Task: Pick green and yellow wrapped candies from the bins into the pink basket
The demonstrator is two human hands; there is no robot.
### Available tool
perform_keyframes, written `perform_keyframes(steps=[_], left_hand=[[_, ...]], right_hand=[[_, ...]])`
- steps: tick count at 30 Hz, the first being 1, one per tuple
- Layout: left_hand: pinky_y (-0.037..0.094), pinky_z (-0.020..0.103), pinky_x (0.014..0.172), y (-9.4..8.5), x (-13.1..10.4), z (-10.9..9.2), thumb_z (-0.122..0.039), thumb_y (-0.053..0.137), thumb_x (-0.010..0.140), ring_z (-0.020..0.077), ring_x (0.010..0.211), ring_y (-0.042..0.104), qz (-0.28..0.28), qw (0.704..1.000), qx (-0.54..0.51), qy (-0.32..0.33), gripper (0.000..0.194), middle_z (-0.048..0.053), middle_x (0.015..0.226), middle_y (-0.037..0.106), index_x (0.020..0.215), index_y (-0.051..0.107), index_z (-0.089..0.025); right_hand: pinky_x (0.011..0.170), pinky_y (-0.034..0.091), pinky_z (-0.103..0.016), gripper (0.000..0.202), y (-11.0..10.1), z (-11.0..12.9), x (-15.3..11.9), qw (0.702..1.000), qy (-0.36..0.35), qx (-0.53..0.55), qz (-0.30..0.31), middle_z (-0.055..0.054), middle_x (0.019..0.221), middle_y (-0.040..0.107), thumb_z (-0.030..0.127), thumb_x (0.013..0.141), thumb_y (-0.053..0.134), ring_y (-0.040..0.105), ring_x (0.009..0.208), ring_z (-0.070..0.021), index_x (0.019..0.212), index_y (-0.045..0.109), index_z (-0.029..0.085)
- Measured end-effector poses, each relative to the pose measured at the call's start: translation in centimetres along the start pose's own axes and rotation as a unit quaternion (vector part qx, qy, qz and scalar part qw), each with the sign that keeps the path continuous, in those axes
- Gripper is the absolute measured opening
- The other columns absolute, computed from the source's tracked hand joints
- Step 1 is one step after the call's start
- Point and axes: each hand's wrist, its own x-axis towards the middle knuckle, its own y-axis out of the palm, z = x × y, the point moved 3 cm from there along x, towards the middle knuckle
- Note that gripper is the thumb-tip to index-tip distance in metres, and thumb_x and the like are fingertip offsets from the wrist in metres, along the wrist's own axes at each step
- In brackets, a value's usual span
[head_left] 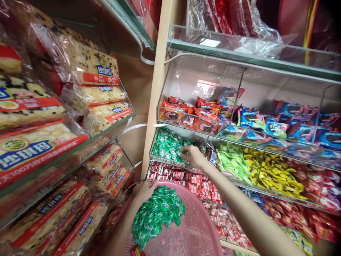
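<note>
My left hand (144, 193) is closed around the upper left rim of a pink plastic basket (210, 220). A heap of green-wrapped candies (157, 213) lies on the basket's left side, with a bit of red wrapper near the bottom. My right hand (192, 155) reaches into a clear shelf compartment, at the right side of its green-wrapped candies (169, 145). The fingers of that hand are bent together against the candies; whether they pinch any is hidden.
Clear shelf bins hold light green candies (231, 160), yellow candies (274, 174), Snickers bars (212, 156) and red-wrapped snacks (183, 110). Glass shelves (117, 129) of packaged sachima (87, 64) stand close on the left. A wooden post (157, 74) separates the two shelf units.
</note>
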Motion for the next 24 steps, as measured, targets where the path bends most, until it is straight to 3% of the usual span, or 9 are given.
perform_keyframes(steps=[6,9,12,15,18,21,24], left_hand=[[0.044,0.033,0.07,0.2,0.1,0.3,-0.071,0.011,0.075,0.028,0.087,0.06,-0.003,1.0,-0.009,-0.003,0.076,0.012,0.092,0.066,0.094,0.065,-0.022],[0.044,0.034,0.071,0.2,0.2,0.3,-0.071,0.01,0.074,0.0283,0.088,0.06,-0.004,1.0,-0.015,0.001,0.076,0.011,0.093,0.066,0.094,0.065,-0.023],[0.044,0.035,0.071,0.1,0.3,0.3,-0.072,0.009,0.074,0.0287,0.089,0.06,-0.009,1.0,-0.019,0.008,0.075,0.01,0.094,0.066,0.097,0.063,-0.025],[0.043,0.036,0.072,0.2,0.3,0.3,-0.072,0.009,0.073,0.0292,0.09,0.059,-0.001,1.0,-0.013,0.002,0.077,0.011,0.095,0.066,0.098,0.063,-0.023],[0.043,0.036,0.073,0.2,0.3,0.3,-0.072,0.009,0.074,0.0288,0.092,0.059,0.001,1.0,-0.014,-0.002,0.077,0.011,0.097,0.065,0.096,0.064,-0.023],[0.043,0.035,0.073,0.2,0.2,0.2,-0.072,0.01,0.074,0.0284,0.091,0.059,-0.001,1.0,-0.012,-0.003,0.076,0.01,0.097,0.066,0.095,0.064,-0.024],[0.042,0.033,0.072,0.0,0.0,0.1,-0.072,0.011,0.074,0.0273,0.091,0.059,0.0,1.0,-0.012,-0.009,0.076,0.011,0.098,0.065,0.097,0.064,-0.022]], right_hand=[[0.074,0.04,-0.025,0.022,-1.2,1.2,-1.3,0.993,-0.078,-0.046,-0.07,-0.005,0.092,0.06,0.014,0.074,0.053,0.056,0.084,-0.0165,0.093,0.062,0.019],[0.076,0.041,-0.027,0.022,-1.9,3.0,-3.4,0.982,-0.155,0.011,-0.105,-0.006,0.096,0.055,0.018,0.079,0.05,0.053,0.087,-0.0157,0.099,0.059,0.019],[0.074,0.042,-0.027,0.022,-1.1,4.7,-6.5,0.969,-0.218,0.079,-0.088,-0.005,0.095,0.052,0.024,0.084,0.045,0.052,0.086,-0.0147,0.102,0.057,0.02],[0.072,0.042,-0.026,0.023,1.9,4.7,-9.4,0.965,-0.249,0.084,-0.013,-0.005,0.095,0.052,0.024,0.087,0.039,0.051,0.085,-0.0138,0.105,0.054,0.02],[0.068,0.042,-0.024,0.023,6.4,2.5,-11.5,0.965,-0.252,0.005,0.074,-0.005,0.093,0.052,0.022,0.088,0.035,0.051,0.08,-0.0134,0.102,0.053,0.019],[0.064,0.041,-0.023,0.02,10.3,-0.3,-12.9,0.956,-0.257,-0.085,0.112,-0.002,0.085,0.053,0.02,0.089,0.034,0.051,0.075,-0.0128,0.09,0.054,0.019],[0.064,0.04,-0.024,0.018,12.9,-1.8,-13.8,0.939,-0.284,-0.152,0.122,-0.002,0.081,0.053,0.017,0.088,0.036,0.05,0.072,-0.0121,0.083,0.053,0.018]])
